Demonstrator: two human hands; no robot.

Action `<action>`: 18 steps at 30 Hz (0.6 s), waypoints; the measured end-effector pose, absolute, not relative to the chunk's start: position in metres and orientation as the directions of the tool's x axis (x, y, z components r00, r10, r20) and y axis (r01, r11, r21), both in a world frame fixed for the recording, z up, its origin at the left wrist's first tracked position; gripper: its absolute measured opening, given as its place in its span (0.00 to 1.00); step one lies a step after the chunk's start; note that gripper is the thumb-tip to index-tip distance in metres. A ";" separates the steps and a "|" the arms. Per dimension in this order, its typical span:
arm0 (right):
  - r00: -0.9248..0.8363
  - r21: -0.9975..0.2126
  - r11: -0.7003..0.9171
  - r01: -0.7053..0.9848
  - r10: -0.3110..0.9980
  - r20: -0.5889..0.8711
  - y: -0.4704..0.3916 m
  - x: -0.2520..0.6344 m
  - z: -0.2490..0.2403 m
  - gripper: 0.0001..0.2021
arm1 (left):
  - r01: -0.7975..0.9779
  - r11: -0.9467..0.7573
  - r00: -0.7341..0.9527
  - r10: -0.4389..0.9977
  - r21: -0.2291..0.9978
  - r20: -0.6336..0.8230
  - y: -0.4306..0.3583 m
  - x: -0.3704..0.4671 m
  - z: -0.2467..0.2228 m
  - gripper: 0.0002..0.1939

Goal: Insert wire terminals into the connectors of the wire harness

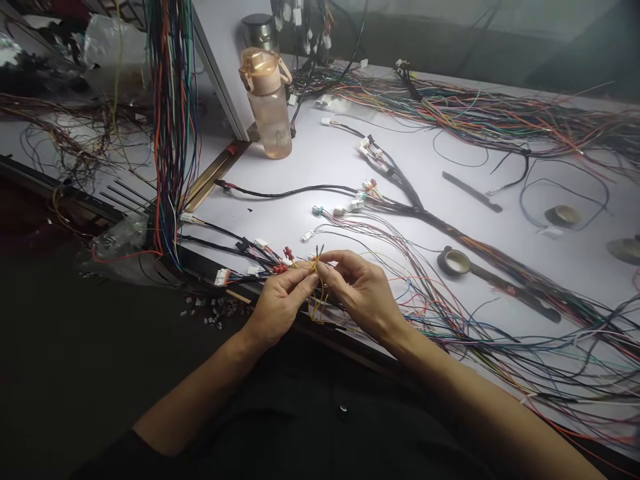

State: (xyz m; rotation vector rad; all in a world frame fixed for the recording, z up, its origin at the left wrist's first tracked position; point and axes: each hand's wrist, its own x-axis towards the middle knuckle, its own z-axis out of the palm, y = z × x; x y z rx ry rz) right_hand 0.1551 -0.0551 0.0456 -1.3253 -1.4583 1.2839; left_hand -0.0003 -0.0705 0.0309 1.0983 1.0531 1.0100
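My left hand (281,301) and my right hand (364,293) meet at the front edge of the table, fingertips almost touching. Both pinch thin yellow wires (316,305), which loop down below the fingers. Two dark wire tips stick up above the pinch. Just beyond my left hand lie red connectors (288,253) and a white multi-pin connector (221,277) on wire ends. A small white connector (307,235) rests behind the fingertips. What the fingers press together is partly hidden.
A taped wire harness (450,230) runs across the white table (300,175). Tape rolls (454,262) lie to the right. A peach water bottle (270,110) stands at the back left, near a hanging wire bundle (170,127). Loose wires (480,333) cover the right front.
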 end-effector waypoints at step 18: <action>0.022 -0.910 -0.160 -0.381 0.983 -0.182 -0.044 0.181 0.037 0.13 | -0.444 0.318 0.164 0.948 0.838 -0.273 -0.045 -0.018 0.038 0.15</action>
